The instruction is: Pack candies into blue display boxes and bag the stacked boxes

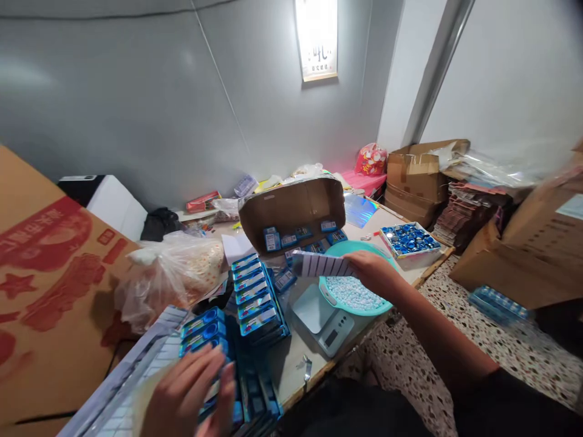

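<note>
My right hand [367,271] grips one end of a white strip with dark cross lines [322,264], like a sheet of labels. It holds the strip above a turquoise basin [325,292] of small whitish pellets and a small scale [325,321]. Blurred at the lower left, my left hand [191,388] has loosely bent fingers, apart from the thumb, with nothing visible in them. It is over or beside a row of blue packs [204,328] with round blue parts. A second row of blue packs [257,297] stands beside it. More lined white sheets [159,349] lie left of that hand.
An open brown carton [291,212] with several small blue boxes stands behind the packs. A white box of blue round pieces [410,240] is at right. A clipper-like metal tool [308,368] lies near the table edge. Large cartons [59,291] and a plastic bag [173,279] flank the left.
</note>
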### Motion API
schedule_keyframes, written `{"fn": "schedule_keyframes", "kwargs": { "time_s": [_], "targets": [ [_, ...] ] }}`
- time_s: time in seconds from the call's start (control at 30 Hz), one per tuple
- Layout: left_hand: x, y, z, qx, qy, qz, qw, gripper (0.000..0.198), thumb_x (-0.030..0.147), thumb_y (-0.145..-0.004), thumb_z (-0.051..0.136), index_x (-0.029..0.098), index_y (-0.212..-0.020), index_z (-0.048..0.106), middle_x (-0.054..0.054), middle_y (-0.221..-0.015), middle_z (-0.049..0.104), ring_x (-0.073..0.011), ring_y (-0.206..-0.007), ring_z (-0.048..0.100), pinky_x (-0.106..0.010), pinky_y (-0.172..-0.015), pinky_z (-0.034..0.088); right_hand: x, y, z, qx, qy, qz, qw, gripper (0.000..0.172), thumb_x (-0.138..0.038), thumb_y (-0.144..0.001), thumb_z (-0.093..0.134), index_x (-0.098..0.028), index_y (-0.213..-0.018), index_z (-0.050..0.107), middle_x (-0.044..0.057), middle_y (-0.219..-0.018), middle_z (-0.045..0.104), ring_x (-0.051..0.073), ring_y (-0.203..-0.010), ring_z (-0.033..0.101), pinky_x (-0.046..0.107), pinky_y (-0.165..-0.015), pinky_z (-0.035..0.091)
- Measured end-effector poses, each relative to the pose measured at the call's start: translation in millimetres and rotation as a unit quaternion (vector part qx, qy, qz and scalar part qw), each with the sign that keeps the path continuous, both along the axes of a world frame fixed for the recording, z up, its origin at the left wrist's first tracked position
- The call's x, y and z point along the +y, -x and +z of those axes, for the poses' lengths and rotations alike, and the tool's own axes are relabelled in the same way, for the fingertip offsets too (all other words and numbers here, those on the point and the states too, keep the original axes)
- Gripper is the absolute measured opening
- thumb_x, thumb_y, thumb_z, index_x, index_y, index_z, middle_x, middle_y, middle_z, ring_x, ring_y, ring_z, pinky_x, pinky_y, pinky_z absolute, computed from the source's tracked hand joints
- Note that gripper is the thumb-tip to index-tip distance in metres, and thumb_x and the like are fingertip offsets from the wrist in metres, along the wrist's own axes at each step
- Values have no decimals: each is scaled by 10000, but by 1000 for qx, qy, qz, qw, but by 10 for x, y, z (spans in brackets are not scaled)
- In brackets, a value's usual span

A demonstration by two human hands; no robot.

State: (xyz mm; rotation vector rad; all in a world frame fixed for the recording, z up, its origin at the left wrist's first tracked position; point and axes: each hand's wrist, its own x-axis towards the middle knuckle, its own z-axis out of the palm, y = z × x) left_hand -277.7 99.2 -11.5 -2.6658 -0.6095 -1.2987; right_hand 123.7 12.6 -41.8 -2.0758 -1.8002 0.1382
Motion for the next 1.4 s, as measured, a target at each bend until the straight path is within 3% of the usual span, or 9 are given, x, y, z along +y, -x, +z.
{"fn": "schedule_keyframes", "kwargs": {
  "time_s": [0.1,0.27,0.47,0.7,0.87,0.97,1.07,1.17,1.4],
  "targets": [
    [-37,-415,311,84,-56,19,995,607,237,-827,740,81,-1369,517,-192,-1255,659,-346,-1290,540,-514,-1116,406,-85,389,367,3,-64,155,986,313,-42,-910,505,-212,-1115,671,40,-1000,737,181,-920,646,314,-849,482],
    [-4,-495,438,139,-45,-48,988,406,121,-888,658,139,-1288,591,-90,-1135,738,-206,-1126,660,-404,-1093,439,-254,753,656,27,-139,229,963,298,-59,-933,467,-199,-1108,663,44,-912,729,170,-803,622,317,-754,477],
    [-56,-158,191,86,-78,-27,993,593,-40,-839,626,168,-1389,544,-147,-1240,709,-222,-1141,669,-445,-1085,453,-270,939,573,124,-68,234,962,244,-125,-947,480,-179,-1045,697,45,-809,675,160,-741,584,280,-652,412],
    [-79,37,-22,71,-89,46,992,688,-3,-823,673,260,-1439,513,-144,-1315,669,-259,-1141,682,-361,-969,545,-265,1131,558,169,-31,241,955,255,-167,-966,464,-182,-1028,711,56,-808,673,162,-729,579,281,-645,392],
    [-129,14,6,23,-47,49,997,705,94,-818,739,197,-1464,474,-122,-1143,705,-194,-1004,708,-283,-907,566,-270,1160,602,149,-38,263,952,257,-146,-956,450,-180,-969,705,44,-758,639,155,-693,541,277,-614,362],
    [-145,16,58,-15,7,38,999,389,122,-849,709,229,-1221,664,-70,-1095,686,-151,-947,706,-245,-864,578,-264,1161,588,146,-36,258,954,253,-117,-926,469,-177,-984,707,50,-781,653,160,-715,558,273,-626,374],
    [-148,53,114,-53,92,-8,994,154,144,-846,714,249,-958,705,-12,-1011,692,-114,-871,710,-206,-803,588,-264,1162,540,143,-36,248,958,290,-75,-877,480,-185,-1011,712,53,-801,669,165,-731,573,275,-645,389],
    [-154,85,148,-50,129,-23,990,180,186,-839,727,249,-1005,700,0,-954,706,-119,-850,714,-210,-780,598,-277,1164,501,143,-28,247,958,298,-72,-874,488,-196,-1024,714,54,-827,685,168,-751,586,280,-661,401],
    [-177,167,38,22,44,12,999,329,102,-859,679,271,-1141,685,-56,-1110,720,-173,-1003,714,-299,-895,595,-318,1187,554,129,-33,251,959,242,-150,-963,480,-181,-1023,712,53,-794,672,164,-723,577,283,-636,397]
  ]
}}
